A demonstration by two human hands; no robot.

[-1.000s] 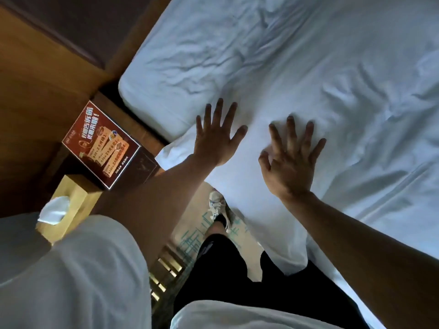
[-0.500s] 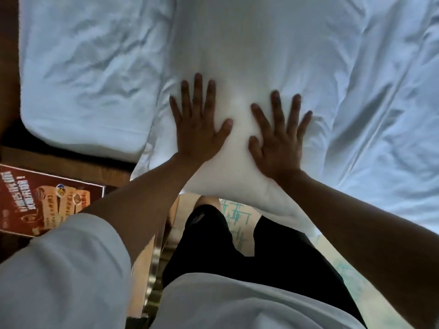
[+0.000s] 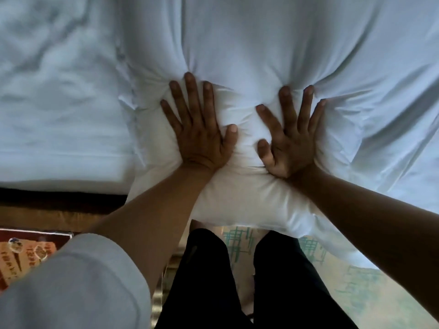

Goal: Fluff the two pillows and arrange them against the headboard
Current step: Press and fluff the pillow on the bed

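Observation:
A white pillow (image 3: 249,55) lies across the bed, its near end hanging slightly over the bed's edge. My left hand (image 3: 199,129) and my right hand (image 3: 289,138) press flat into its near end, side by side, fingers spread. The cloth dents and creases around both palms. Neither hand grips anything. A second white pillow (image 3: 59,96) lies to the left, wrinkled and untouched. No headboard is in view.
White bedsheet (image 3: 392,115) spreads to the right. A dark gap and wooden ledge (image 3: 47,217) run along the bed's left near side, with a red printed card (image 3: 26,252) below. My black trousers and the patterned floor (image 3: 380,290) fill the bottom.
Both hands have pushed deeper into the pillow, sinking it and bunching the cloth. The view has moved closer and turned to face the pillow squarely.

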